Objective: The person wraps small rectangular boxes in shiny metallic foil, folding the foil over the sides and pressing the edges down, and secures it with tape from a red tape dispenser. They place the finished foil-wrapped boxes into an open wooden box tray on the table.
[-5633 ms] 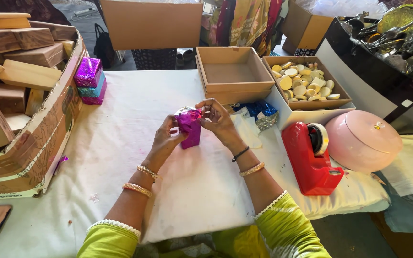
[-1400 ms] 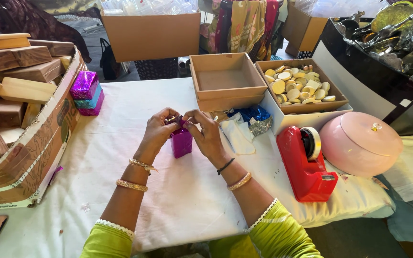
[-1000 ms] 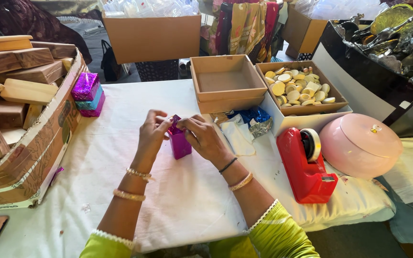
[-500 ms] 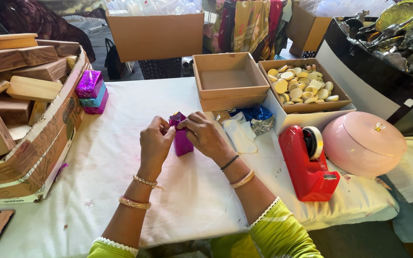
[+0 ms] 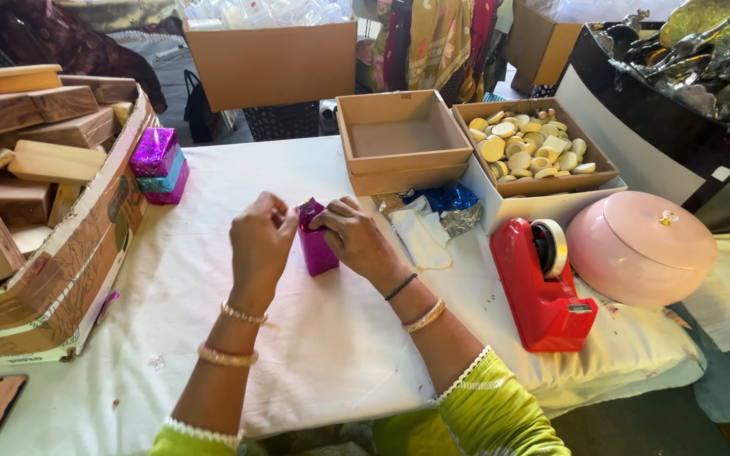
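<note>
A small block wrapped in shiny magenta foil (image 5: 318,250) stands upright on the white tablecloth (image 5: 213,194). My right hand (image 5: 355,241) grips its top and right side, fingers pressing the foil fold at the upper end. My left hand (image 5: 262,240) is just left of the block, fingertips pinched together at the top fold. Both wrists wear gold bangles, and the right also has a thin black band.
A red tape dispenser (image 5: 542,283) and a pink domed lidded dish (image 5: 642,247) sit at right. Behind are an empty cardboard box (image 5: 402,140), a box of round pale pieces (image 5: 531,149), blue foil scraps (image 5: 445,203), stacked wrapped blocks (image 5: 156,164) and a carton of wooden blocks (image 5: 35,177).
The magenta block went from held in the air to standing on the cloth, shifting slightly left. My hands keep working the fold at its top; my left hand has eased off to the side.
</note>
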